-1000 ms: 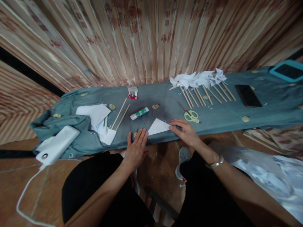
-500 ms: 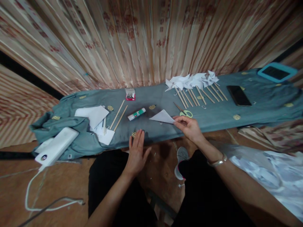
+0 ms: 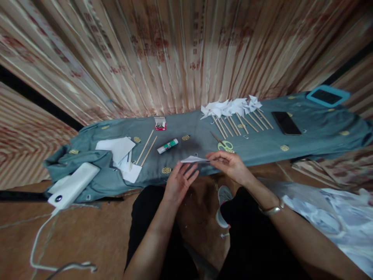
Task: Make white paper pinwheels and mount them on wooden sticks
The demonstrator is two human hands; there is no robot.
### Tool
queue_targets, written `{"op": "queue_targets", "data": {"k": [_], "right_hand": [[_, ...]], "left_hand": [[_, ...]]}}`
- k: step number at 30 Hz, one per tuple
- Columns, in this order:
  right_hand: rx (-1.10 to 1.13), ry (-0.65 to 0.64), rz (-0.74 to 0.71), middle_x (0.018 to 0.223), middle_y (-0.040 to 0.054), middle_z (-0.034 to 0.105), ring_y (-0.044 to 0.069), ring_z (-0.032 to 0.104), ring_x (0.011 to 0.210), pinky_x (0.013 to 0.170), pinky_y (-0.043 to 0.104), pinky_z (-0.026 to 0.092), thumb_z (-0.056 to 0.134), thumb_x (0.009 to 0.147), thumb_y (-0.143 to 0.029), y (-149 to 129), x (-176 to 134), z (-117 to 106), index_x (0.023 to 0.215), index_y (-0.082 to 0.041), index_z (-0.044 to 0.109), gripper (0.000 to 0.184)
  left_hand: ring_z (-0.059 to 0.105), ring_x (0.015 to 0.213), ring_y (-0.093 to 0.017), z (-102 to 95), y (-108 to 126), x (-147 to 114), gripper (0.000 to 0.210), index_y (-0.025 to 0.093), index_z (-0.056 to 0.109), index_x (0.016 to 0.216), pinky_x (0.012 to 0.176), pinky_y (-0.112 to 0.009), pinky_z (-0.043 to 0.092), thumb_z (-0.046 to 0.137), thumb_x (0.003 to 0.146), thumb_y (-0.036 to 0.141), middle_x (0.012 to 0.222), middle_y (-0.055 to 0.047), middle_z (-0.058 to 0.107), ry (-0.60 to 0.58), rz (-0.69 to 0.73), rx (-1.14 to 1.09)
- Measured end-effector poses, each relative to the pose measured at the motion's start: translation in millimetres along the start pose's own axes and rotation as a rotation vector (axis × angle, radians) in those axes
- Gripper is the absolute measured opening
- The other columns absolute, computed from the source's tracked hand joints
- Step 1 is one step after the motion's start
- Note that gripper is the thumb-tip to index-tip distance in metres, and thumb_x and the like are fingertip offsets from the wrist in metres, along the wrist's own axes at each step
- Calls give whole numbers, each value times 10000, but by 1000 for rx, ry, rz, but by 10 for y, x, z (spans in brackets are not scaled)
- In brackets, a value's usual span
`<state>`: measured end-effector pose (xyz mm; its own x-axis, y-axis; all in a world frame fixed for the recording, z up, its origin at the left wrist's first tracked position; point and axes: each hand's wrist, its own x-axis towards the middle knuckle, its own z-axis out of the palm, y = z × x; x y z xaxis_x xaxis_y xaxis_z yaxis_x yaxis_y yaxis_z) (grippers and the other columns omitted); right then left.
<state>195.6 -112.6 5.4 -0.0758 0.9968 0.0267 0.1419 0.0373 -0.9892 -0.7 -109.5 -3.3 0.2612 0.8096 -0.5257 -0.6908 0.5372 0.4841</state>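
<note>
A folded white paper triangle (image 3: pixel 194 159) is held just above the near edge of the cloth, tilted so that it looks thin. My right hand (image 3: pixel 229 165) pinches its right corner between thumb and fingers. At the left corner is my left hand (image 3: pixel 180 182), palm turned up, its thumb side meeting the paper tip while the other fingers spread beneath. Just beyond the paper lie a glue stick (image 3: pixel 167 146) and green-handled scissors (image 3: pixel 225 146).
Paper pinwheels (image 3: pixel 233 109) on sticks lie in a row at the back. Left are two loose sticks (image 3: pixel 148 149), paper sheets (image 3: pixel 118 147), a small red box (image 3: pixel 160 124) and a white power bank (image 3: pixel 74 184). A phone (image 3: pixel 286 123) and blue-framed tablet (image 3: pixel 328 95) lie right.
My right hand has lifted and tilted the paper triangle towards me. My left hand has turned palm up and come to the paper's left corner. The view has shifted slightly.
</note>
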Motion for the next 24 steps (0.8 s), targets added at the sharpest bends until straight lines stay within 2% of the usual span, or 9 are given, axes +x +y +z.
{"op": "queue_targets", "data": {"k": [3,7,10,13,19,21,24], "right_hand": [[-15,-7,-10,1033,70,714,191,666,940,882,359,512,721,720,-430,-16,-8,-23,821,-197,672,259],[15,-27,24,950,55,726,174,671,841,821,341,529,726,716,-443,-46,-7,-54,875,-199,690,293],[29,-36,55,902,47,731,168,671,787,784,335,535,720,724,-451,-71,3,-76,918,-201,704,316],[21,-16,50,869,44,738,169,665,772,757,324,531,725,712,-464,-78,26,-71,866,-202,716,304],[126,37,115,788,37,739,147,654,703,678,282,517,755,662,-495,-84,48,-37,776,-190,707,329],[130,-4,158,817,44,745,141,656,696,677,283,520,742,685,-490,-122,30,-61,789,-184,710,325],[125,-161,222,919,62,752,156,680,773,744,309,534,755,688,-446,-195,5,-96,887,-186,717,330]], "left_hand": [[665,1013,-222,15,-27,28,133,175,609,876,937,-400,506,592,858,306,967,-69,679,14,-2,-3],[673,943,-191,63,-29,39,67,178,605,879,916,-377,518,601,827,220,936,-47,689,32,17,-16],[670,884,-164,115,-33,26,132,183,609,904,901,-362,520,601,777,146,935,-41,701,35,42,9],[664,811,-151,165,-57,-12,232,181,623,915,859,-349,526,608,703,87,901,-29,713,50,87,44],[642,698,-134,232,-133,-146,209,153,669,781,744,-284,513,737,585,180,783,-21,711,21,209,135],[635,668,-139,233,-149,-176,228,147,678,751,694,-271,497,762,549,214,721,-19,698,35,269,215],[627,622,-146,199,-131,-184,240,144,683,733,643,-264,475,759,525,237,641,-10,672,74,326,265]]}}
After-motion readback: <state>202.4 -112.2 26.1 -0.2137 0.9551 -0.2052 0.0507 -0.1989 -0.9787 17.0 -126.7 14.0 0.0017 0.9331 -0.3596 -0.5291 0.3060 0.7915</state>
